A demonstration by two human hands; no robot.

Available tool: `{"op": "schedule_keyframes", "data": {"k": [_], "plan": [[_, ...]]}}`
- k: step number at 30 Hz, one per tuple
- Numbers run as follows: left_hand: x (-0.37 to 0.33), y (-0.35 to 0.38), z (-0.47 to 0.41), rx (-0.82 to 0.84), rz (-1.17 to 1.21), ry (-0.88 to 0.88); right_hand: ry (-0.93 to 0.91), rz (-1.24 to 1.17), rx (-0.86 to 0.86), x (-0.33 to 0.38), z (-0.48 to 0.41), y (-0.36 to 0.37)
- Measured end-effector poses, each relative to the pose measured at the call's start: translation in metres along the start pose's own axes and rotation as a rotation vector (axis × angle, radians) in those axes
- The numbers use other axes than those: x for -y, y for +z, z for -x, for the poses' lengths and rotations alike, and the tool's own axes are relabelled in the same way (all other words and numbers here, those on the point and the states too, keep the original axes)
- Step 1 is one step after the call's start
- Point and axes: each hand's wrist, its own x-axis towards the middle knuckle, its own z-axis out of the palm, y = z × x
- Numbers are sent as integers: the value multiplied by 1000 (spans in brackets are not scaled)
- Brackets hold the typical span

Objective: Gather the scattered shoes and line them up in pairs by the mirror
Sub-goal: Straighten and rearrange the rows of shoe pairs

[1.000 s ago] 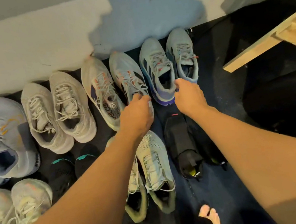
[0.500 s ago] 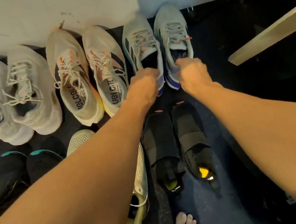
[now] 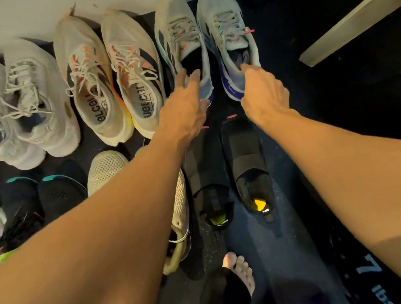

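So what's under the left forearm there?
The left forearm covers most of a cream mesh shoe: its toe and heel collar show. Whether its partner lies beneath cannot be seen.

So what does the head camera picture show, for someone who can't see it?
Two bare hands, left hand and right hand, reach to the heels of grey sneakers with purple soles in a row of paired shoes against a white wall.

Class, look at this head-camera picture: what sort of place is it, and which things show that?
Probably an indoor shoe corner, perhaps in a home gym. Sneaker pairs such as the grey and purple pair line a pale wall, on dark speckled flooring, with a bare foot.
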Motion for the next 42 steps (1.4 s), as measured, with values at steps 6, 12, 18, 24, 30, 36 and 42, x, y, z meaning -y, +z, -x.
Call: {"op": "schedule_keyframes", "data": {"k": [6,12,18,24,30,36,42], "plan": [[-13,5,73,25,20,-83,-21,-99,152,-8,73,8],[-20,43,155,313,-41,-246,97,-70,418,-34,143,38],[3,93,193,387,-128,-324,219,-49,381,-53,177,84],[11,110,184,131,275,-426,336,-183,134,-52,174,103],[-6,120,169,96,455,-469,275,-157,21,-44,166,96],[-6,114,166,219,520,-493,198,-19,197,-53,157,77],[1,64,187,-74,579,-454,-123,-149,40,-16,189,60]]}}
